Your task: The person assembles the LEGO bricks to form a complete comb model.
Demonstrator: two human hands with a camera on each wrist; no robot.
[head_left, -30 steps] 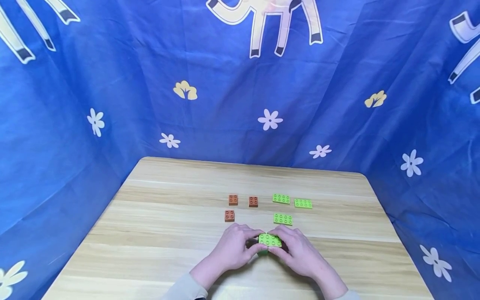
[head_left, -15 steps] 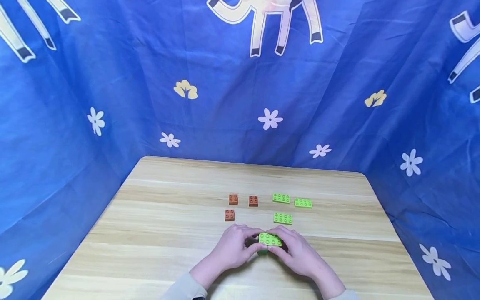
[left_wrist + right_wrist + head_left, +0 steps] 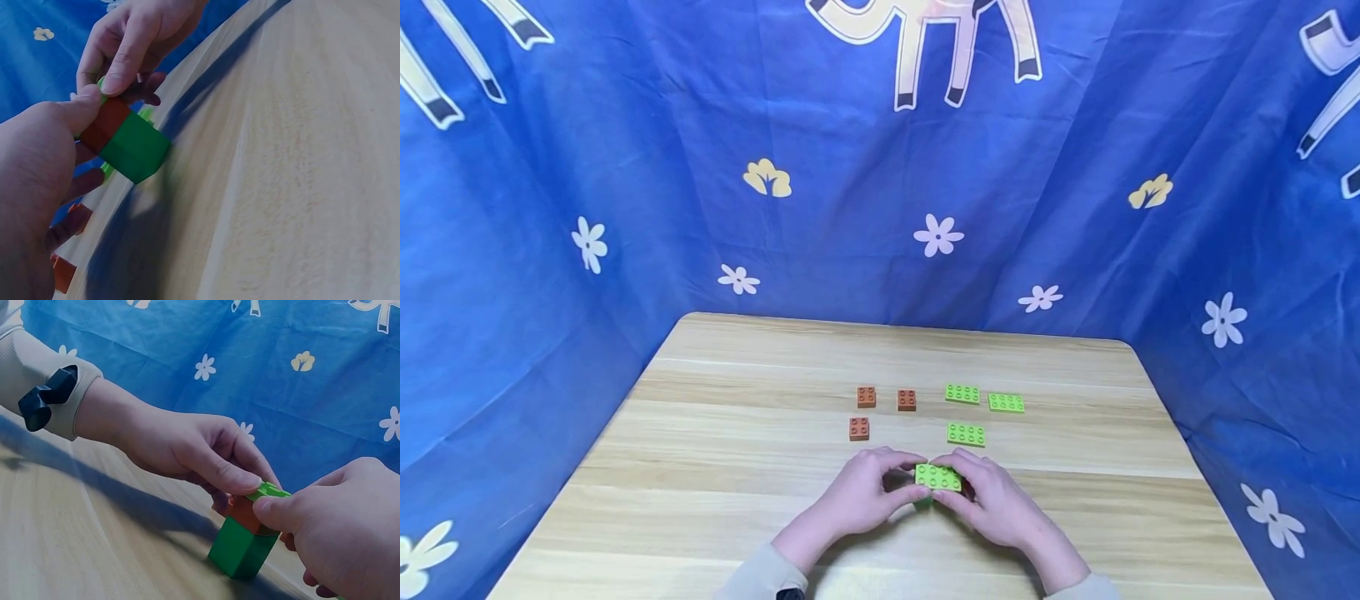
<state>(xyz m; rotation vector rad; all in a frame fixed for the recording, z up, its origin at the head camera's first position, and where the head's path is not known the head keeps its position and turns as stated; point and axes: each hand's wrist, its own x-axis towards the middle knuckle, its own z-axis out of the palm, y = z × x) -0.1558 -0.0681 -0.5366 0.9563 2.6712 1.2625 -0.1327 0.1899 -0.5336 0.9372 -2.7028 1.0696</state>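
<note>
Near the front middle of the table, both hands meet at a small stack of toy building bricks. On top is a thin lime-green eight-stud plate [image 3: 937, 477], above an orange-brown brick [image 3: 247, 516] and a taller dark green block [image 3: 240, 550]. My left hand [image 3: 867, 493] pinches the plate's left end between thumb and fingers. At the right end, my right hand [image 3: 994, 498] pinches it the same way. In the left wrist view the green block [image 3: 136, 149] shows below the thumbs; the fingers hide part of the brown brick [image 3: 105, 127].
Three orange-brown four-stud bricks [image 3: 859, 429] lie beyond the left hand. Three lime-green plates [image 3: 966, 434] lie farther back to the right. The wooden table [image 3: 715, 433] ends at a blue patterned curtain [image 3: 850, 250] on the back and sides.
The hands and the lime-green plate have shifted very slightly left, with the same grip. The head view has tilted a little. The loose bricks stay where they were.
</note>
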